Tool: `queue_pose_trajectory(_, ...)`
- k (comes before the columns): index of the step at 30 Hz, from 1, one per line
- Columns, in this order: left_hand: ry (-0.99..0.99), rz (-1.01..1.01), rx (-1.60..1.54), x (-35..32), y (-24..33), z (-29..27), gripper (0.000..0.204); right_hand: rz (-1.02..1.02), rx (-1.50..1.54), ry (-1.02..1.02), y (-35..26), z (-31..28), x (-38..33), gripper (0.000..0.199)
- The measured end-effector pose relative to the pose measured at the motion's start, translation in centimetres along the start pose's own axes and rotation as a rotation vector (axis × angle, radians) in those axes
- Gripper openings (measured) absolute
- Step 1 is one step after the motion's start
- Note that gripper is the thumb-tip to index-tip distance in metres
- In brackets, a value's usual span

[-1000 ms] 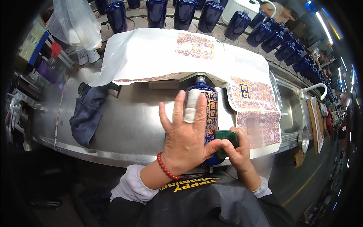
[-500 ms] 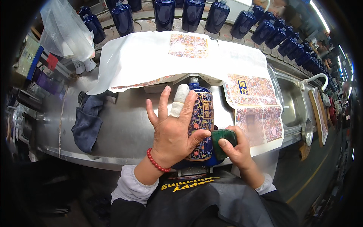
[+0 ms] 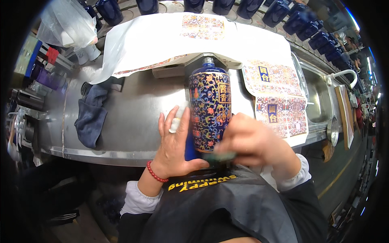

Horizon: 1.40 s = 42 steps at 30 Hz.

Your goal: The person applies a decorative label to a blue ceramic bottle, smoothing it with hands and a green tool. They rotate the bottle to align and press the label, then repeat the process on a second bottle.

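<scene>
A dark blue glass bottle (image 3: pixel 208 111) lies in front of me, its neck pointing away, wrapped with a floral patterned decal. My left hand (image 3: pixel 174 141) rests along the bottle's left side, fingers stretched and thumb reaching toward its base. One of its fingers wears a white wrap (image 3: pixel 175 125), and a red bead bracelet (image 3: pixel 157 171) circles the wrist. Blurred by motion, my right hand (image 3: pixel 253 139) grips a flat green scraper (image 3: pixel 224 157) against the bottle's lower end. Part of the base is hidden by the scraper and hand.
White decal sheets (image 3: pixel 150 40) with floral prints cover the far and right side of the metal bench (image 3: pixel 133 117). A dark cloth (image 3: pixel 92 117) lies at left. Blue bottles (image 3: pixel 279 14) line the conveyor beyond. A sink (image 3: pixel 318 95) stands at right, a plastic bag (image 3: pixel 67 26) far left.
My right hand has swung left and over, carrying the scraper to the bottle's lower end. My left hand has slid off the bottle's front to its left side. The view has shifted slightly.
</scene>
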State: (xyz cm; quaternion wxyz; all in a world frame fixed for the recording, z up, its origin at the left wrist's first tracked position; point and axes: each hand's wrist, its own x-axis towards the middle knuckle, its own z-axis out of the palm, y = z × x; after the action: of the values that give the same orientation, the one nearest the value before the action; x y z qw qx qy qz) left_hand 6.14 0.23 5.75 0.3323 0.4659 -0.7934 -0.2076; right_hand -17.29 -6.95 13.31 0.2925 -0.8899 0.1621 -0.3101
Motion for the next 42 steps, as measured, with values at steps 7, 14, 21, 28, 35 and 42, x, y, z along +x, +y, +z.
queue_pose_trajectory(7,0.128,-0.010,0.369,-0.5,0.6,-0.1,0.102,-0.064,-0.066,-0.041,-0.6,-0.5,0.3,0.032)
queue_pose_trajectory(14,0.200,0.053,0.352,-0.1,1.9,-0.5,0.100,0.000,-0.416,0.087,-0.6,-0.5,-0.8,0.037)
queue_pose_trajectory(21,0.140,0.059,0.087,2.2,-0.5,0.1,0.116,0.405,-0.272,0.473,2.2,-0.6,-1.6,0.042)
queue_pose_trajectory(28,0.136,0.086,0.135,5.2,-0.3,-0.2,0.111,0.303,-0.425,0.279,3.8,1.8,-1.0,0.054)
queue_pose_trajectory(35,0.161,0.103,0.121,6.4,-0.7,-0.1,0.106,0.345,-0.461,0.223,3.1,1.2,0.4,0.053)
queue_pose_trajectory(42,0.147,0.087,0.058,6.4,-0.8,-0.5,0.106,0.354,-0.447,0.198,2.4,1.1,0.1,0.057)
